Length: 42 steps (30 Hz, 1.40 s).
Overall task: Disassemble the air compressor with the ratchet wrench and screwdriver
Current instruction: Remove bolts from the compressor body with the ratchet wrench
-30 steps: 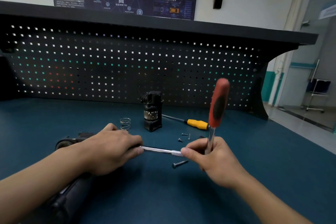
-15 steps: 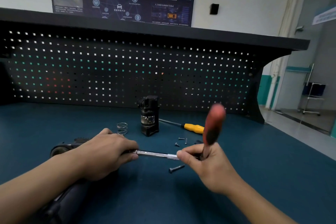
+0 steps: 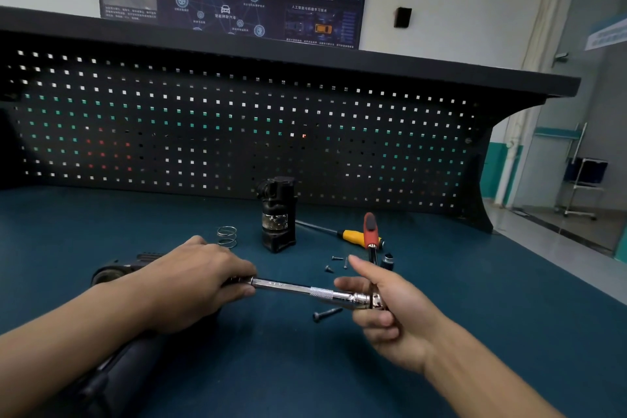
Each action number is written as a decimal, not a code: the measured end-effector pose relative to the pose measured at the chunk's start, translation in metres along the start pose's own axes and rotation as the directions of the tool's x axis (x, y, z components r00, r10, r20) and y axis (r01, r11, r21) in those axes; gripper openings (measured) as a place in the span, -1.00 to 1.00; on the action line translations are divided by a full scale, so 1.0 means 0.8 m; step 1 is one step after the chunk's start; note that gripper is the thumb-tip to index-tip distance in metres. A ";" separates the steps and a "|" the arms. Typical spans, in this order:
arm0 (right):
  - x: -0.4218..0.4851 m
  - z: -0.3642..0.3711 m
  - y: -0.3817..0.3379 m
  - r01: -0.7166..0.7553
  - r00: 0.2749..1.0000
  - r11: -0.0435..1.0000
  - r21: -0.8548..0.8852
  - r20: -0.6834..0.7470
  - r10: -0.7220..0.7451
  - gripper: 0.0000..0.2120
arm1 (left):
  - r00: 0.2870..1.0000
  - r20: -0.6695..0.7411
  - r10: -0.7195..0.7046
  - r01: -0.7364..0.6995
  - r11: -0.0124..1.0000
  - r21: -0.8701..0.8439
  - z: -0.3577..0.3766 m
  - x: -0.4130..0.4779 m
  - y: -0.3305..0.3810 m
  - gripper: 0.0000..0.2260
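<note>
Both hands are clamped: left hand (image 3: 190,285) curls round the extension bar (image 3: 288,287) at the air compressor (image 3: 112,276), near left; right hand (image 3: 383,314) grips the ratchet wrench (image 3: 369,234) at its head. Risk: a tilted bar may let the socket slip off, and a dropped tool would scatter the loose screw (image 3: 325,314) beneath.
</note>
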State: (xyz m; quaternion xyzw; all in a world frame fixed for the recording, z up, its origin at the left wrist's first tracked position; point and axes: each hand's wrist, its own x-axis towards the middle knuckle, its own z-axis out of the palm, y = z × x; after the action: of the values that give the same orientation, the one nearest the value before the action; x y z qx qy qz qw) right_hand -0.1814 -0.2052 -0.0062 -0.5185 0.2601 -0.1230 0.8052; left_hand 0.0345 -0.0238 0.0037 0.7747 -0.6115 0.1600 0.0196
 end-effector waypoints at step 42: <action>0.006 -0.009 -0.006 -0.114 0.988 0.989 0.093 0.117 0.103 -0.67 | 0.999 0.024 0.024 -0.025 0.999 0.032 -0.005 -0.003 0.003 -0.76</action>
State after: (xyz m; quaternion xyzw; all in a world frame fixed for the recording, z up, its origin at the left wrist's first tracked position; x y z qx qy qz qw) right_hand -0.1810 -0.2149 -0.0058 -0.4692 0.2359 -0.0625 0.8487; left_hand 0.0304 -0.0212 0.0067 0.7693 -0.6183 0.1608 -0.0023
